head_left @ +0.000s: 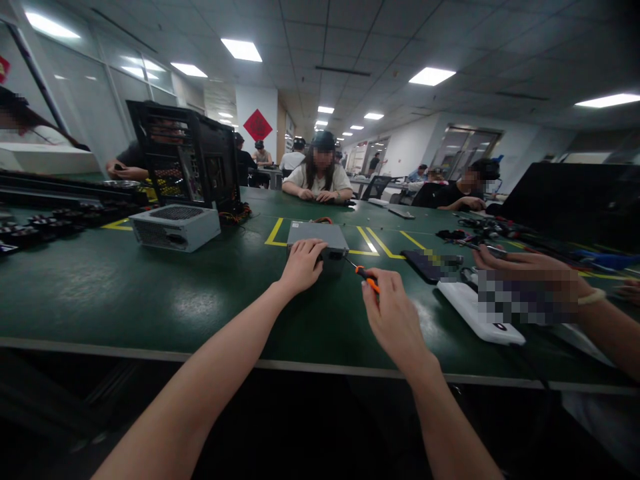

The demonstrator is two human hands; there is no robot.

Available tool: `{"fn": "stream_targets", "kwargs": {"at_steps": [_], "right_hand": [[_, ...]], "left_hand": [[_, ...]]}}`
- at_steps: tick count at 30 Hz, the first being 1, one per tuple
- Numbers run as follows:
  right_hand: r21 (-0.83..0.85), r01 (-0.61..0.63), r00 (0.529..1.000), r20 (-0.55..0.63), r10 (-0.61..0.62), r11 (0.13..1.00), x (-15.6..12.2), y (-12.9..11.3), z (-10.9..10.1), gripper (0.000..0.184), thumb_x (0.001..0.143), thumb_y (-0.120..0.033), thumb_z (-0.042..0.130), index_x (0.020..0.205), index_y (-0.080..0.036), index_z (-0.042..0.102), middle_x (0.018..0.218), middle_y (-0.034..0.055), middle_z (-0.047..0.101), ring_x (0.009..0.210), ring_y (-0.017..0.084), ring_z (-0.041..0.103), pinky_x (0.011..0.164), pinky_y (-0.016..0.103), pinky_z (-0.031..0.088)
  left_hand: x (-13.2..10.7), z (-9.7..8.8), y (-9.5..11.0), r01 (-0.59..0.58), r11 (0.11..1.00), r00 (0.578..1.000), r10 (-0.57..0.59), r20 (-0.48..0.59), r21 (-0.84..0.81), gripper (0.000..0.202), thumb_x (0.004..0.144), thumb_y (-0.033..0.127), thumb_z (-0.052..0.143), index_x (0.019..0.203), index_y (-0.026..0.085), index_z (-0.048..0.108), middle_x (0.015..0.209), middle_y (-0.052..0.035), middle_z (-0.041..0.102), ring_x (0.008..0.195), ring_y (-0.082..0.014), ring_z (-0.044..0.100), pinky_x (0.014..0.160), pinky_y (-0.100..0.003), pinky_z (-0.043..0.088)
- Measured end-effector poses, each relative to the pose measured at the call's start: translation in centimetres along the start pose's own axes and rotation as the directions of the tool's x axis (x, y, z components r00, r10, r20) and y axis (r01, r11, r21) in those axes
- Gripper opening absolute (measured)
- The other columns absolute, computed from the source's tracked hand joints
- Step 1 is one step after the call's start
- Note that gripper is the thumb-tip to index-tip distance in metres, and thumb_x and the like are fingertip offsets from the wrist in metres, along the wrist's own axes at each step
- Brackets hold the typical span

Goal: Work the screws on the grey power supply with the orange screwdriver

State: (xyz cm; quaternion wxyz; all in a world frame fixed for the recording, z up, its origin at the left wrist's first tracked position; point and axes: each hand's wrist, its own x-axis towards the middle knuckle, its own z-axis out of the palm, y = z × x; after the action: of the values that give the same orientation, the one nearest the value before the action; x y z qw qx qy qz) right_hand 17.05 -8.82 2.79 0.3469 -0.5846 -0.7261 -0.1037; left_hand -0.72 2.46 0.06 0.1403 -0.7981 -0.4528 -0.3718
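Observation:
A grey metal power supply unit (320, 233) sits on the green table in front of me, with a few coloured wires behind it. My left hand (303, 265) grips its near left side, fingers over the top and thumb at the front face. In my right hand (393, 310) is a screwdriver (367, 275) with an orange and black handle. Its thin shaft points up and left, with the tip at the unit's front right edge. Whether the tip sits in a screw is too small to tell.
Another power supply (175, 228) stands at left before a black computer case (187, 157). On the right lie a white power bank (477, 310) and a dark phone (425, 265), near another person's hand (535, 273). A person (320, 177) sits opposite. Yellow tape (274, 233) marks the table.

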Motion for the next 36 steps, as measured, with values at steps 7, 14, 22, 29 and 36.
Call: {"fn": "stream_targets", "kwargs": {"at_steps": [7, 14, 22, 29, 36], "right_hand": [[-0.085, -0.027, 0.999, -0.031, 0.024, 0.996, -0.3, 0.2, 0.4, 0.031, 0.09, -0.034, 0.026, 0.108, -0.019, 0.047, 0.093, 0.0081, 0.055, 0.067, 0.016, 0.056, 0.046, 0.024, 0.034], [-0.009, -0.015, 1.0, 0.019, 0.015, 1.0, -1.0, 0.1, 0.6, 0.029, 0.087, -0.031, 0.032, 0.11, -0.017, 0.044, 0.105, 0.012, 0.05, 0.075, 0.018, 0.057, 0.052, 0.025, 0.04], [-0.048, -0.034, 0.999, -0.013, 0.034, 0.998, -0.8, 0.1, 1.1, 0.032, 0.089, -0.037, 0.026, 0.107, -0.019, 0.046, 0.091, 0.0077, 0.058, 0.064, 0.017, 0.058, 0.048, 0.026, 0.038], [0.057, 0.087, 0.994, -0.065, -0.083, 0.995, -0.7, -0.2, 1.0, 0.03, 0.088, -0.028, 0.03, 0.11, -0.017, 0.046, 0.106, 0.0125, 0.051, 0.088, 0.02, 0.056, 0.062, 0.029, 0.045], [0.004, -0.019, 0.999, -0.038, 0.02, 1.0, -0.6, 0.2, 0.8, 0.031, 0.089, -0.035, 0.027, 0.105, -0.019, 0.049, 0.096, 0.0088, 0.055, 0.073, 0.018, 0.057, 0.052, 0.026, 0.041]], "left_hand": [[0.0, 0.0, 0.0, 0.007, 1.0, 1.0, -0.007, 0.008, -0.001, 0.041, 0.076, 0.016, 0.047, 0.116, 0.022, 0.045, 0.12, -0.0046, 0.047, 0.112, -0.0203, 0.04, 0.1, -0.037, 0.028], [0.0, 0.0, 0.1, 0.007, 1.0, 1.0, -0.007, 0.001, -0.006, 0.041, 0.076, 0.016, 0.047, 0.116, 0.022, 0.046, 0.119, -0.0043, 0.048, 0.111, -0.0198, 0.041, 0.1, -0.036, 0.028], [0.0, -0.1, 0.1, 0.007, 1.0, 1.0, -0.007, 0.007, 0.001, 0.041, 0.075, 0.016, 0.047, 0.116, 0.021, 0.046, 0.119, -0.0044, 0.048, 0.111, -0.0202, 0.041, 0.1, -0.036, 0.027], [0.0, -0.3, 0.2, 0.012, 1.0, 1.0, -0.012, 0.015, -0.004, 0.041, 0.076, 0.016, 0.047, 0.116, 0.021, 0.046, 0.12, -0.0045, 0.048, 0.112, -0.0207, 0.041, 0.099, -0.037, 0.029], [0.0, -0.3, 0.2, 0.018, 1.0, 1.0, -0.018, 0.018, -0.006, 0.041, 0.076, 0.016, 0.047, 0.116, 0.022, 0.045, 0.121, -0.0046, 0.047, 0.112, -0.0208, 0.041, 0.1, -0.038, 0.028]]}}
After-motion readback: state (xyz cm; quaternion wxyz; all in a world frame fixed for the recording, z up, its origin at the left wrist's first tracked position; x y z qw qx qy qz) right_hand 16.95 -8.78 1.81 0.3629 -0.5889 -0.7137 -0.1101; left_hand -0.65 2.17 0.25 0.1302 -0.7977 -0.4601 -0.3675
